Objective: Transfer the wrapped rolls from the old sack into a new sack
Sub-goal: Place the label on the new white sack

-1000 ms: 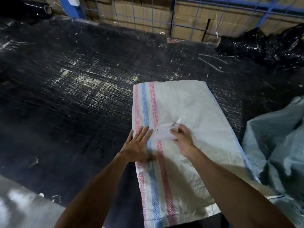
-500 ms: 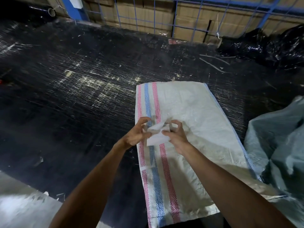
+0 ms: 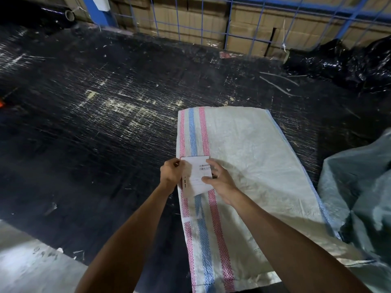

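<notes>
You have the new sack (image 3: 243, 166) laid flat and empty on the dark, scuffed floor (image 3: 95, 123), its red and blue stripes running away from you, and that flatness looks deliberate: it gives you a firm, smooth face to press something against. Both your hands are closed on a small white label (image 3: 195, 176) with a barcode printed near its top. Your left hand (image 3: 170, 174) pinches the label's left edge between thumb and fingers, while your right hand (image 3: 220, 182) grips the right side with the thumb across its face. You hold it just over the striped band; whether it touches the weave I cannot tell. Holding it by opposite edges keeps the paper taut and square, which probably means you are about to peel it or stick it down. A greyish sack (image 3: 359, 197), slumped at your right beside the new one, is likely the old one, kept close so the move will be short. No wrapped rolls are visible, so the transfer itself seems not yet begun.
</notes>
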A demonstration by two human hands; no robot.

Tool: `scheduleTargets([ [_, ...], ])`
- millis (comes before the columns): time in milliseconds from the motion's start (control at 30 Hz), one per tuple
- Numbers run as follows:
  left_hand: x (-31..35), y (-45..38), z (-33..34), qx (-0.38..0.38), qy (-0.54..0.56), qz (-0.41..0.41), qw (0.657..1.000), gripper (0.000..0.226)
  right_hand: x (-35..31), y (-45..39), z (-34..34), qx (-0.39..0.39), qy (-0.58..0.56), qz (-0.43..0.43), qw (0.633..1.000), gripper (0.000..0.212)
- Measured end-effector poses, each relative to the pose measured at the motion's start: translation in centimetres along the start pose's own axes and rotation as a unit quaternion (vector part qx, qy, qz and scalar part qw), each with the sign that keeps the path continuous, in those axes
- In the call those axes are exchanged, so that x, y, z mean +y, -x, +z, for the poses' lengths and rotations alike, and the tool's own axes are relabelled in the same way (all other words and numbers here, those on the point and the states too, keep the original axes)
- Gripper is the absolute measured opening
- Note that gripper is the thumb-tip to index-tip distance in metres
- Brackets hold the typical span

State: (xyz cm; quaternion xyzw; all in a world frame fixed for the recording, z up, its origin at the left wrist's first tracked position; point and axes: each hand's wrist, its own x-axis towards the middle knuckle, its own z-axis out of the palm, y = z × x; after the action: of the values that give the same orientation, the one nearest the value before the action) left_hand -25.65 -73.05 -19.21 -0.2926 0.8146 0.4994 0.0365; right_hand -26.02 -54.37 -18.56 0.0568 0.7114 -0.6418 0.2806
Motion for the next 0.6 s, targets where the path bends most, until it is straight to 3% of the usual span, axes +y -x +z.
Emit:
scheduleTargets([
  [167,-0.5,-0.5,0.2,0.0,0.0,-0.035,0.999,0.027,-0.3,-0.5,0.2,-0.002,0.034,0.014,0.999,0.078],
  [600,-0.7,-1.6,1.0,-0.008,-0.051,-0.036,0.998,0.028,-0.2,-1.7,0.1,0.004,0.088,0.039,0.995,0.085],
])
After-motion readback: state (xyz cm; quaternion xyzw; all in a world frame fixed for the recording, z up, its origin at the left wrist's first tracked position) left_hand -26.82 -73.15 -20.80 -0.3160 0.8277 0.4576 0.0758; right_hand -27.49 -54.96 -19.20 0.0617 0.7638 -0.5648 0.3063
